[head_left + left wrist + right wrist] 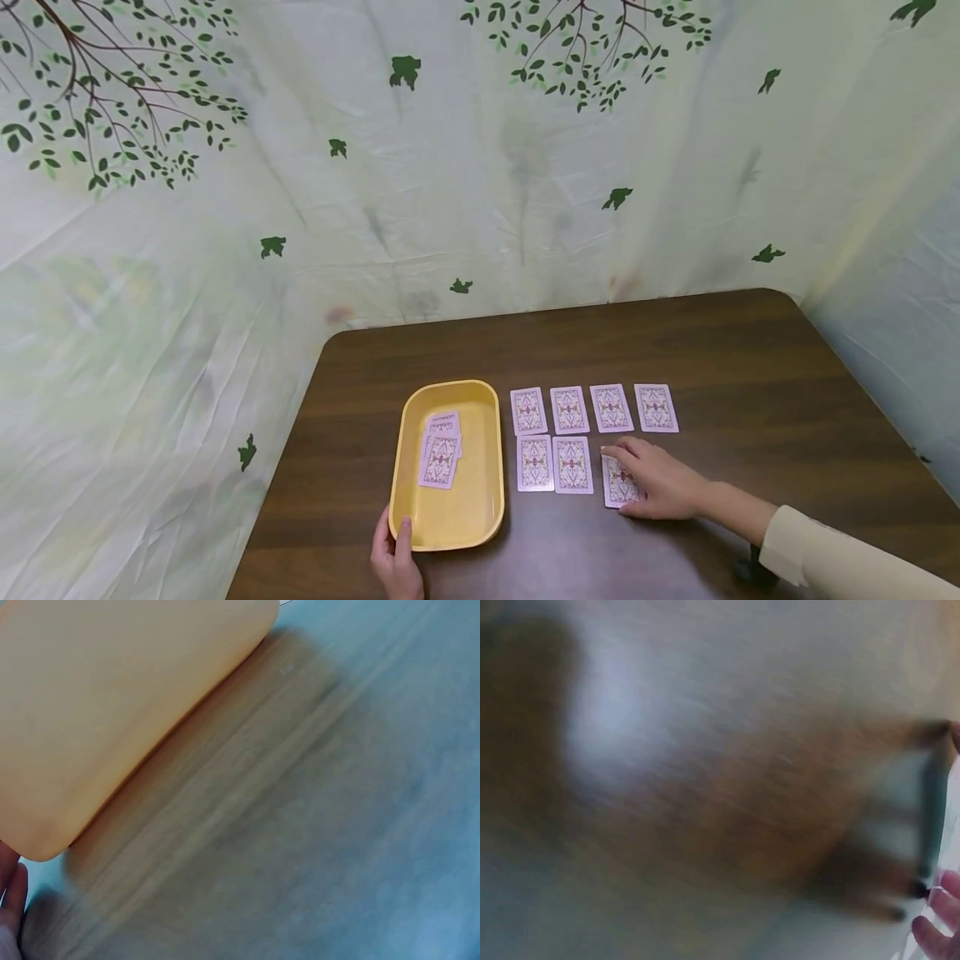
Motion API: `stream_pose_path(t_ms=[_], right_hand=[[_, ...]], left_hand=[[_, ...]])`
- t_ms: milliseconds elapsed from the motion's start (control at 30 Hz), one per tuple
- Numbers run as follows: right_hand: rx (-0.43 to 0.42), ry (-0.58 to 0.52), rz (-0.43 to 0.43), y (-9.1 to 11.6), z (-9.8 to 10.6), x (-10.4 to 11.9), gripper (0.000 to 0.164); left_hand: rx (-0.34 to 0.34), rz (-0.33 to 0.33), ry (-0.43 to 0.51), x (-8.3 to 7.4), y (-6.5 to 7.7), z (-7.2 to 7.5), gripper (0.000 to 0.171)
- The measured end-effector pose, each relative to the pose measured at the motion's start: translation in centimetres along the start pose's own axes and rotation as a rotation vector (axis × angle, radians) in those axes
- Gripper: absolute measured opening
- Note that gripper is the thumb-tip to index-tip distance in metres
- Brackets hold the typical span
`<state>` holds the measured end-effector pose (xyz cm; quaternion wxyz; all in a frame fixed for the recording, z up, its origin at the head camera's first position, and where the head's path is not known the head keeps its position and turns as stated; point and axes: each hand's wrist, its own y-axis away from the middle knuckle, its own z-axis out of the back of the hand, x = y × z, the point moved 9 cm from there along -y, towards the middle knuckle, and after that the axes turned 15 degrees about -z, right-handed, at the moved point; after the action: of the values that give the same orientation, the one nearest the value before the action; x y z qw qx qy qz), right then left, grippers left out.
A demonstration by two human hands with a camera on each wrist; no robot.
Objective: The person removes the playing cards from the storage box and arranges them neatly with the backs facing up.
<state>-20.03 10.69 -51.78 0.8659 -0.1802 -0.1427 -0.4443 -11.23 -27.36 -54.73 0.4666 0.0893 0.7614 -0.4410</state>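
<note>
1. Right hand [663, 483], lower right of the frame: I read thumb and fingers as grasping the held card [619, 487] by its edges. Whether it is clear of the table [750, 375], I can't tell.
2. Key relation: that card lies directly under the fingertips, to the left of the knuckles; its long axis runs up and down the frame. The right hand is the nearer one; the left is well apart.
3. Left hand [396, 560], bottom centre-left: grips the near left corner of the yellow tray [468, 521], thumb over the rim.
4. Just left of the held card I note two face-down cards [573, 465]; above, a row of four cards [568, 410].
5. Inside the tray, overlapping cards [439, 461].
6. Beyond, leaf-printed cloth [525, 233].
</note>
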Motion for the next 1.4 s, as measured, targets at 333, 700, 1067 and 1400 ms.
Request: stream_pose_path(t_ms=[333,700,1067,1400], right_hand=[[-0.104,-0.034,0.089,1.0,0.1,-0.4,0.069],[-0.074,-0.031,0.102,0.3,0.4,-0.7,0.059],[-0.02,0.014,0.062,-0.6,-0.1,-1.3,0.063],[0.011,0.018,0.015,-0.9,-0.1,-1.5,0.064]], left_hand=[[0.003,0.011,-0.021,0.1,-0.1,0.0,0.032],[-0.005,0.011,-0.006,0.2,0.0,0.1,0.032],[-0.002,-0.033,0.026,-1.3,-0.3,-0.5,0.029],[-0.015,-0.011,0.033,0.1,0.0,0.0,0.031]])
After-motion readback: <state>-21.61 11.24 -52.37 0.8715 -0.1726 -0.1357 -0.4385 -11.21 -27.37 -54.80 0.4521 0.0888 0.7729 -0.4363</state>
